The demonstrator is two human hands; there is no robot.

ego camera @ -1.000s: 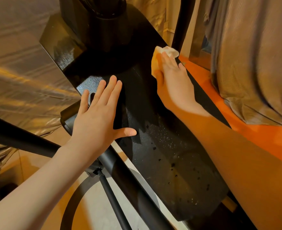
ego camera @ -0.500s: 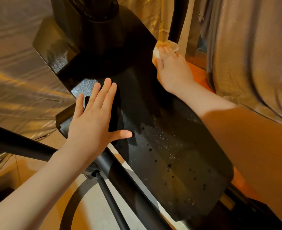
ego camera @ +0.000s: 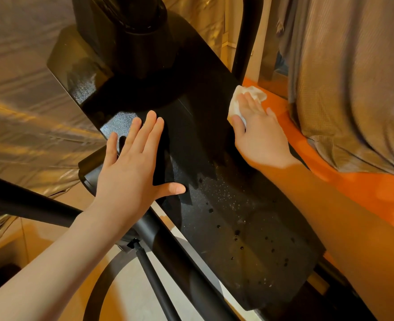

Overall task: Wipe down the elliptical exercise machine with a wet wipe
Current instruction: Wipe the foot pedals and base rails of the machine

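Two hands on one black machine [ego camera: 226, 205]: left hand [ego camera: 131, 167] lies flat, fingers straight; right hand [ego camera: 258, 133] presses one white wipe [ego camera: 237, 100] against the machine's right edge, fingers extended.

Two bare forearms reach into view from the lower corners, both uncovered as far up as the picture shows, with no sleeve edge visible. The left hand [ego camera: 131, 167] carries no ring, watch or band at the wrist, and its nails are short and unpainted (the thumbnail shows most plainly). The right hand [ego camera: 258, 133] is likewise free of jewellery or glove. Warm light falls across the right forearm, leaving its nearer stretch in shadow.
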